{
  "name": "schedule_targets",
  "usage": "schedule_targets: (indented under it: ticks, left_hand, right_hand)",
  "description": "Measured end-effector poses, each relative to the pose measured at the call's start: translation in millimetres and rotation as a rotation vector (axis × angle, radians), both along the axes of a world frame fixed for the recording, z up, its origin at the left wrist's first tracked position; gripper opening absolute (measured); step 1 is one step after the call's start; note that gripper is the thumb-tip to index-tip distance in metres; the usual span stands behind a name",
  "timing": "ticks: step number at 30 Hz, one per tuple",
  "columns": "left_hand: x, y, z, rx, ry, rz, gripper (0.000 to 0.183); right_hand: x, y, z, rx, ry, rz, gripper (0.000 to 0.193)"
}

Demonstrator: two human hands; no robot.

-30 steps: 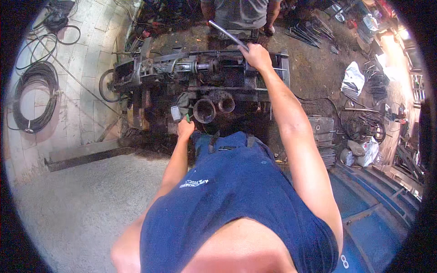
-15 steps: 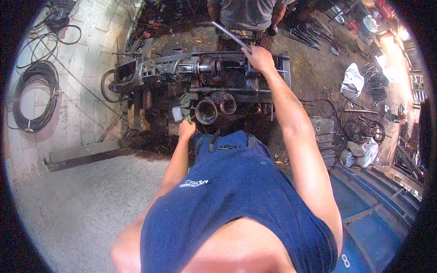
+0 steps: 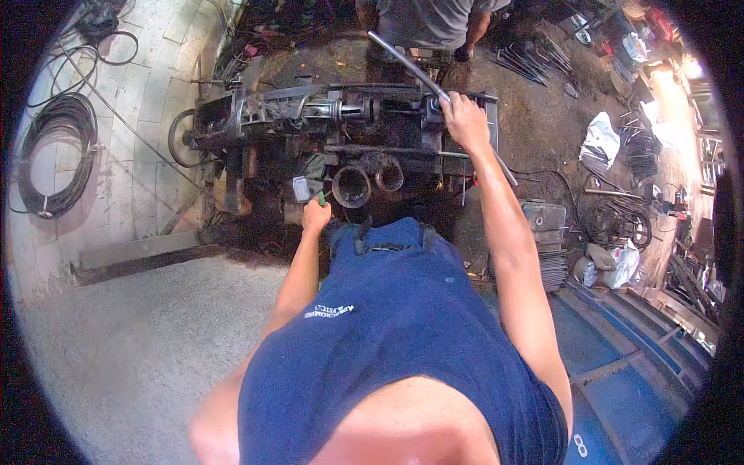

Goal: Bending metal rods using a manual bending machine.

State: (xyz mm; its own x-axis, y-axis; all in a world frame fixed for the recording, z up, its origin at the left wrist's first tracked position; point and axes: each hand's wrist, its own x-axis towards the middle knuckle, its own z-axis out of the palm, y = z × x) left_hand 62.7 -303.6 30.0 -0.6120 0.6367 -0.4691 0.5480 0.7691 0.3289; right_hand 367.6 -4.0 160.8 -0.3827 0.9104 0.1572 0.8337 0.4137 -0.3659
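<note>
A long grey metal bar [image 3: 407, 63] slants across the far side of the machine, and my right hand [image 3: 467, 124] is wrapped round it. The lower end of the bar shows beyond my forearm. The bar passes over the right part of a dark, greasy machine [image 3: 310, 112] with a shaft along its length. My left hand [image 3: 315, 214] is closed on a small green handle [image 3: 322, 199] beside a grey box-shaped part [image 3: 301, 188]. What the handle joins to is hard to make out. Two round metal cups [image 3: 352, 187] sit just right of that hand.
Another person [image 3: 422, 23] sits beyond the machine. At left, a black cable coil [image 3: 58, 155] hangs on the pale wall [image 3: 143, 139]. To the right lie metal rods [image 3: 535, 60], a white sack [image 3: 600, 141] and a stack of flat pieces [image 3: 549, 267]. Blue metal panels [image 3: 620, 380] lie at lower right.
My right hand has moved to the right and slightly nearer, carrying the bar with it, so its lower end now shows past my forearm. The left hand stays at the green handle.
</note>
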Motion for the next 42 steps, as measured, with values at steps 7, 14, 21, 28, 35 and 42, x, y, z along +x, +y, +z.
schedule_targets:
  ticks: [7,14,21,28,35,42]
  left_hand:
    - [9,7,11,-0.017,0.005,0.005,0.04]
    - [9,6,4,-0.02,0.045,-0.015,0.041]
    - [13,7,1,-0.031,0.069,0.015,0.046]
    - [16,11,0,-0.038,0.089,0.016,0.047]
    - [15,10,-7,-0.049,0.076,0.049,0.047]
    - [22,13,-2,-0.094,0.075,0.112,0.049]
  right_hand:
    - [5,-4,4,-0.029,-0.057,-0.019,0.039]
    - [-12,9,5,-0.073,-0.079,-0.053,0.047]
    - [-28,31,5,-0.052,-0.027,0.12,0.043]
    - [-28,41,-6,0.035,0.005,0.157,0.041]
    - [-34,40,-9,0.031,0.029,0.156,0.04]
    - [-31,42,-11,-0.06,0.004,0.155,0.041]
